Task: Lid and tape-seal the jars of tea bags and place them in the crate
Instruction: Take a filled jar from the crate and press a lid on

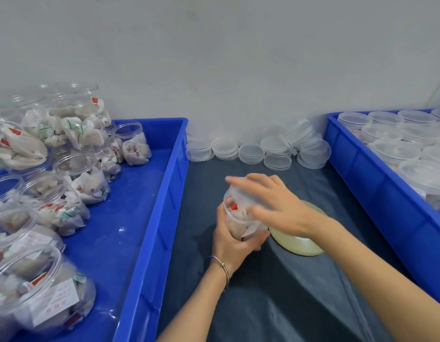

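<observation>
Jar (238, 222) of tea bags sits mid-table on the dark cloth (275, 304), between the two blue crates. We see the left hand (232, 239) wrapped around its lower body, fingers curled in a grip. Right hand (270, 202) is on top, fingers spread and bent over a clear lid (241, 191) at the jar mouth; the lid is blurred, so we cannot tell if it is fully seated. Tape roll (298, 239) lies flat just beside the jar, partly under the right wrist. Left crate (150, 243) holds many open, unlidded jars (66, 213) of tea bags. Right crate (377, 193) holds lidded jars (396, 149). Loose lids (251, 153) are stacked along the wall behind.
</observation>
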Motion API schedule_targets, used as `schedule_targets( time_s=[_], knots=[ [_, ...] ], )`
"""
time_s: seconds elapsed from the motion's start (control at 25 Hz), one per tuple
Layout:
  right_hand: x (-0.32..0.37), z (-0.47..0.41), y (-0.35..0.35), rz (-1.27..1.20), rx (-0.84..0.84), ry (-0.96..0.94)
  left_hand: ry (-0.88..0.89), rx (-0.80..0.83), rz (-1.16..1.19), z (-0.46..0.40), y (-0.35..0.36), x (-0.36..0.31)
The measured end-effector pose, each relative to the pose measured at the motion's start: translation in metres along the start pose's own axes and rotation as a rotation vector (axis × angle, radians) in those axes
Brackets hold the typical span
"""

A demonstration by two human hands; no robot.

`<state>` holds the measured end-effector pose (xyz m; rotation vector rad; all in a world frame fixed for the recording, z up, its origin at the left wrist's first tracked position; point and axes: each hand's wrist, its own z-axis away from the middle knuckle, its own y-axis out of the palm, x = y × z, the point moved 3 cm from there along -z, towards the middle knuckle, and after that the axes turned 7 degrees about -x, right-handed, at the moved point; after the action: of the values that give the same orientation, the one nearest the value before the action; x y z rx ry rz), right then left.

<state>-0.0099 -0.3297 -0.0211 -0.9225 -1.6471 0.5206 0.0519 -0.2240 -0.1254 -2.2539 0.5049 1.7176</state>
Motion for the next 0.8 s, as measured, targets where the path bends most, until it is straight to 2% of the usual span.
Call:
schedule_targets(
  time_s=[0.08, 0.12, 0.2, 0.36, 0.48, 0.56, 0.68, 0.8],
  knots=[
    [0.011, 0.004, 0.012, 0.381, -0.053, -0.041, 0.008, 0.045, -0.029, 0.0, 0.0, 0.0],
    [0.014, 0.003, 0.017, 0.456, -0.082, -0.014, 0.005, 0.051, -0.047, 0.0, 0.0, 0.001],
    [0.017, 0.003, 0.021, 0.434, -0.121, 0.002, 0.0, 0.053, -0.08, 0.0, -0.001, 0.0],
    [0.015, 0.003, 0.022, 0.392, -0.151, -0.095, 0.021, 0.073, -0.083, -0.001, -0.002, 0.0],
    [0.014, 0.001, 0.016, 0.354, -0.083, -0.121, 0.062, 0.103, -0.068, -0.003, -0.001, -0.001],
    [0.012, 0.0, 0.008, 0.299, 0.007, -0.156, 0.026, 0.149, -0.044, -0.002, -0.002, 0.001],
    [0.015, 0.002, 0.002, 0.229, 0.135, -0.214, -0.003, 0.28, -0.062, -0.006, -0.007, 0.0],
    [0.02, 0.008, 0.001, 0.271, 0.158, -0.248, 0.0, 0.447, -0.17, -0.018, -0.009, -0.005]
  ],
)
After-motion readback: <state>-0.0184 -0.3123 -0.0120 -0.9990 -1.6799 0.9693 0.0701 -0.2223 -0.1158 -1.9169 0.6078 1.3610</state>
